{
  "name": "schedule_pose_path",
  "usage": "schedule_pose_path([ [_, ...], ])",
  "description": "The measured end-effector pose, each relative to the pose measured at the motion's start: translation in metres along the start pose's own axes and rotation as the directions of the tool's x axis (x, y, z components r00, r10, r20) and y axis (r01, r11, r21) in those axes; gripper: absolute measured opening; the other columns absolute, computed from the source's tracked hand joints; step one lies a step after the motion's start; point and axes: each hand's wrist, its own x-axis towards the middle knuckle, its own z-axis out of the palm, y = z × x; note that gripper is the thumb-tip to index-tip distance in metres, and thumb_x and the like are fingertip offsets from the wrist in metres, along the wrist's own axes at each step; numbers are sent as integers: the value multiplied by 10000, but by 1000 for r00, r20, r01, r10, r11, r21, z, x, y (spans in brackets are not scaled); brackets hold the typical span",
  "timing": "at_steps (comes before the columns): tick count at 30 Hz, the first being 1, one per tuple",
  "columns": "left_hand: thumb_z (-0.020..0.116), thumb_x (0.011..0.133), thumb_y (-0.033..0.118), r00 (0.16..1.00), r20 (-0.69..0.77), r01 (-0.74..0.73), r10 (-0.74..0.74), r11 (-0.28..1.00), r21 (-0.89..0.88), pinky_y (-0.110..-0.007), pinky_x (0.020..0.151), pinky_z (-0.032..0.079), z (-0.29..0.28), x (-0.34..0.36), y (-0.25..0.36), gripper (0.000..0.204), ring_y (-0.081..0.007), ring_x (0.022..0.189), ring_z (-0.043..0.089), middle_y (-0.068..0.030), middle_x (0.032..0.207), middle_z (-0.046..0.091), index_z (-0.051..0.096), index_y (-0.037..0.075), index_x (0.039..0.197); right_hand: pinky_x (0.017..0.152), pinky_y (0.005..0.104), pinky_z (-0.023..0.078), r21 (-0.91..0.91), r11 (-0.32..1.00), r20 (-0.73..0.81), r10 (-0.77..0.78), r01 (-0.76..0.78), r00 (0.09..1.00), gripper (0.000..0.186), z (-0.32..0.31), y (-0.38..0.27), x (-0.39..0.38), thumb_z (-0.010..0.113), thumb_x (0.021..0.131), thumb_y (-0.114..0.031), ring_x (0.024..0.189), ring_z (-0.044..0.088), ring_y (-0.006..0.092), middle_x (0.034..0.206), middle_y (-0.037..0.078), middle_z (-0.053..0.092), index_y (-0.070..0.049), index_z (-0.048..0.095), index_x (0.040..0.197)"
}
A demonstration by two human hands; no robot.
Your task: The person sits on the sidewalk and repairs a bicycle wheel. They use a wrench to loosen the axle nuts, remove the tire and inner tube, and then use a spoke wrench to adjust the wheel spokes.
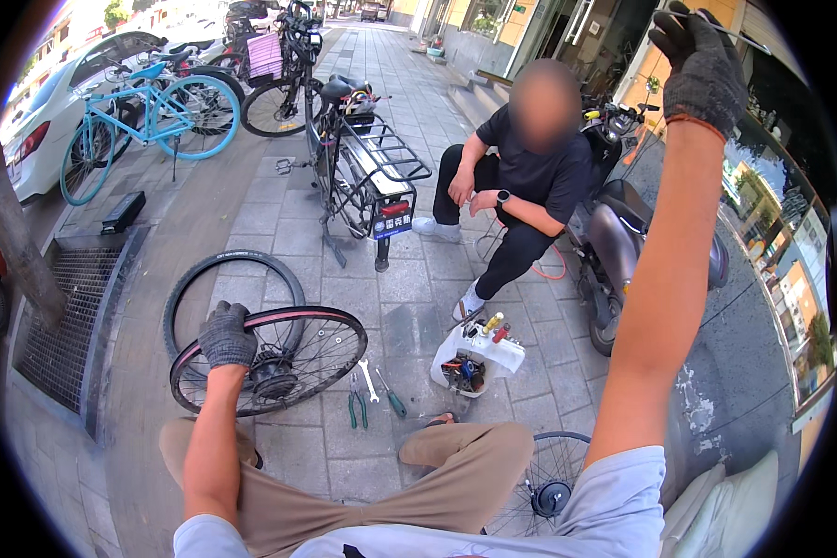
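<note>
My left hand (226,337), in a dark grey knit glove, is closed round the upper rim of a spoked wheel (330,322). The wheel tilts, with a dark hub (272,376) at its centre and a reddish strip along the rim. A loose black tyre (188,286) lies behind it on the paving. Up at the top right, my gloved right hand (702,79) is raised with the arm stretched out. Its fingers close on a thin metal rod (730,33); the rod's full shape is hard to make out.
A wrench (369,379), pliers (356,409) and a screwdriver (392,400) lie before me. Beyond is a white tool container (446,356). A person (530,158) sits opposite, between a bicycle (344,167) and a scooter (623,237). Another spoked wheel (551,498) lies by my right leg.
</note>
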Motion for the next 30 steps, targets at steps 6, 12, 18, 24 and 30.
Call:
schedule_pose_path([
  [6, 762, 764, 348, 977, 199, -37, 74, 982, -184, -468, 921, 530, -75, -2, -29, 577, -382, 1074, 660, -189, 1169, 672, 651, 129, 1286, 657, 280, 564, -105, 991, 112, 98, -86, 989, 231, 81, -30, -150, 680, 991, -160, 757, 720, 168, 893, 103, 739, 17, 653, 1137],
  [12, 609, 918, 641, 837, 544, 149, 57, 933, -327, -447, 913, 520, -74, -14, -41, 647, -393, 1033, 693, -221, 1049, 734, 732, 43, 1131, 654, 287, 553, -194, 546, 197, 836, -815, 512, 174, 43, -30, -423, 693, 965, -137, 731, 697, 145, 859, 87, 734, 13, 668, 1048],
  [18, 602, 919, 645, 902, 406, 275, -145, 918, -284, -459, 901, 521, -54, -20, -28, 664, -421, 1028, 683, -245, 1069, 723, 714, 35, 1154, 679, 339, 633, 58, 203, 169, 963, -977, 210, 190, 77, -26, -551, 645, 989, -119, 779, 740, 220, 947, 153, 734, 26, 628, 1111],
  [24, 747, 905, 364, 919, 379, 341, -106, 697, -630, -394, 906, 533, -19, -7, -31, 490, -331, 1023, 701, -250, 1090, 728, 679, -24, 1195, 627, 301, 598, -25, 97, 184, 979, -995, 91, 173, 69, -34, -587, 637, 1002, -130, 740, 724, 188, 944, 115, 729, -9, 618, 1124],
  [30, 724, 927, 259, 871, 469, 479, -144, 451, -753, -342, 656, 544, 3, -2, -15, 466, -163, 696, 630, -139, 894, 706, 629, -43, 1270, 629, 321, 611, -20, 2, 170, 986, -1000, -2, 197, 59, -30, -606, 642, 1000, -134, 769, 735, 214, 960, 118, 725, -1, 625, 1144],
])
